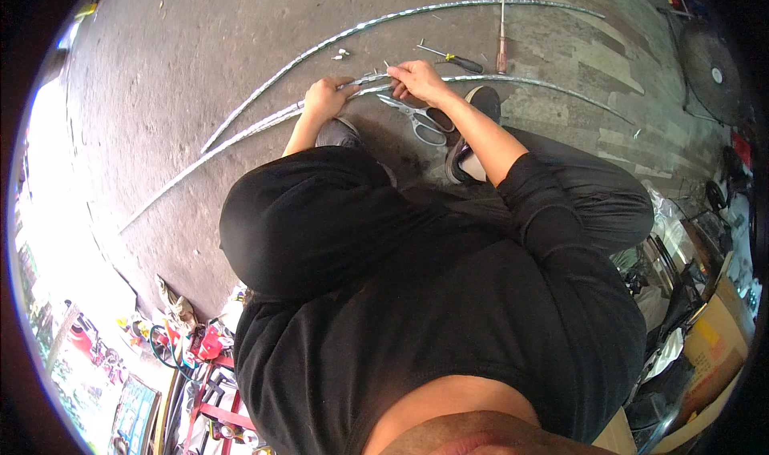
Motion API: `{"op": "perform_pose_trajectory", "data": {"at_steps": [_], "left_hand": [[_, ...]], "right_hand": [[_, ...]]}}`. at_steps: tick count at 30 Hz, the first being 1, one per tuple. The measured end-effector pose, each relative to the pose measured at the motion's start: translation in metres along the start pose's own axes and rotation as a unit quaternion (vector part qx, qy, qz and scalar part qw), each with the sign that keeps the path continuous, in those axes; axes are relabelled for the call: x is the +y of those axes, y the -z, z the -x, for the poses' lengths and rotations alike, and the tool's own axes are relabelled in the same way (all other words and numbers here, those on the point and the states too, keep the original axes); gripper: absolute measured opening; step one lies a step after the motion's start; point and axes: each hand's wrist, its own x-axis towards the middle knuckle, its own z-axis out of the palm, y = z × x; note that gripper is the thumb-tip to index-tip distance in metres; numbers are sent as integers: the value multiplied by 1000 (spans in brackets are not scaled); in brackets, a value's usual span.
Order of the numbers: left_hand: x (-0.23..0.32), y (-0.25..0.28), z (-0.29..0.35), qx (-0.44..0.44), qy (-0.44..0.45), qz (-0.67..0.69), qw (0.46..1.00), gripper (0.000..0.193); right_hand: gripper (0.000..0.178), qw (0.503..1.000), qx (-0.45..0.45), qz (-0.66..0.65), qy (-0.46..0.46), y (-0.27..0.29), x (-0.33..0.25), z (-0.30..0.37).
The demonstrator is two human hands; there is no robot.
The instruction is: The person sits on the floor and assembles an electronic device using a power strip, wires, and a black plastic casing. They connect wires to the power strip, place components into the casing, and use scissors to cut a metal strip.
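Long, thin silver strips lie curved across the floor in front of me, and my left hand (324, 98) is closed on a near silver strip (276, 118). Just right of it, my right hand (415, 80) pinches a small thin piece beside the strip's end; its kind is too small to tell. A second silver strip (352, 30) arcs farther away. Below my right hand, a pair of scissors (427, 134) lies on the floor with grey and dark handles, blades pointing up-left.
A screwdriver with a reddish handle (502, 54) and a black-and-yellow-handled tool (463, 62) lie beyond my right hand. Small white pieces (342, 54) sit on the concrete floor (200, 62). A round fan (713, 74) stands far right; cardboard (713, 351) is at lower right.
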Motion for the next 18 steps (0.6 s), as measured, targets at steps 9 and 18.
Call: {"op": "perform_pose_trajectory", "data": {"at_steps": [9, 18], "left_hand": [[0, 3, 3, -13, 16, 24, 1000, 40], [10, 7, 7, -25, 16, 22, 999, 42]], "right_hand": [[55, 992, 42, 106, -57, -11, -10, 2], [37, 976, 173, 50, 122, -22, 34, -27]]}}
